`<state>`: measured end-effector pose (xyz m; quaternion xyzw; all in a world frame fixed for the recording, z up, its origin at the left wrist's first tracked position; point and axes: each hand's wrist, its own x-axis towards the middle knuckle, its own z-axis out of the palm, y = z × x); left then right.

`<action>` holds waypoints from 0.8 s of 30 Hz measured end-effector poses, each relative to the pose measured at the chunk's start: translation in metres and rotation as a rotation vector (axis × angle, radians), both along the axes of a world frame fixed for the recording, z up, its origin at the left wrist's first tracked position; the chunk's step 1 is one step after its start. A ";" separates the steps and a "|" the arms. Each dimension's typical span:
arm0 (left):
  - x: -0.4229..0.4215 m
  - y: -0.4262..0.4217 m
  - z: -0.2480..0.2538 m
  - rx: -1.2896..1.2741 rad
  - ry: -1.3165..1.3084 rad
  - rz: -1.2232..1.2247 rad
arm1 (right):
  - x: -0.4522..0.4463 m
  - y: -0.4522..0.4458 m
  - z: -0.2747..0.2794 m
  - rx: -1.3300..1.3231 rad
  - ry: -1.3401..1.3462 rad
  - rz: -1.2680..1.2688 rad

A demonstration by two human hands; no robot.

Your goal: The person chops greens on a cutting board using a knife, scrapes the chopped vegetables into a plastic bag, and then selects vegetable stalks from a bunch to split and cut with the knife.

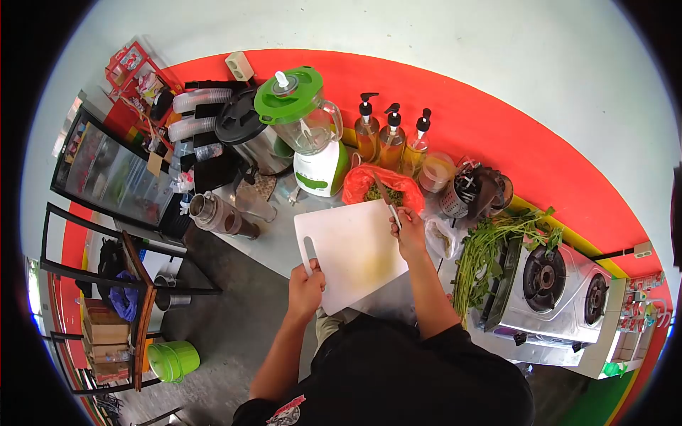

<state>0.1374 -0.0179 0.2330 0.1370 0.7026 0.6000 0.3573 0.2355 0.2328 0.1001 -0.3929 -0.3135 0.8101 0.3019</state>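
Observation:
A white cutting board (352,245) with a faint yellowish stain is tilted in front of me, over the metal counter. My left hand (306,287) is closed on its left edge, just below the handle slot. My right hand (408,232) grips a knife (395,215) by its pale handle, near the board's upper right corner. The blade points up and away, over a red plastic bag (355,186). Chopped greens (374,193) lie inside that bag, partly hidden by the blade.
Behind the board stand a green-lidded blender (320,170) and several pump bottles (391,140). Leafy stalks (477,263) lie beside a gas stove (561,284) on the right. A steel flask (213,213) is at the counter's left edge, with a green bucket (174,361) on the floor.

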 end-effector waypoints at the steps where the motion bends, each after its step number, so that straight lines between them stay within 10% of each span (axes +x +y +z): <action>1: -0.001 -0.002 -0.006 -0.012 0.053 -0.044 | -0.001 0.002 0.000 0.015 -0.029 -0.003; 24: -0.015 0.008 -0.010 -0.014 0.109 0.002 | 0.081 -0.032 -0.012 0.246 -0.336 0.247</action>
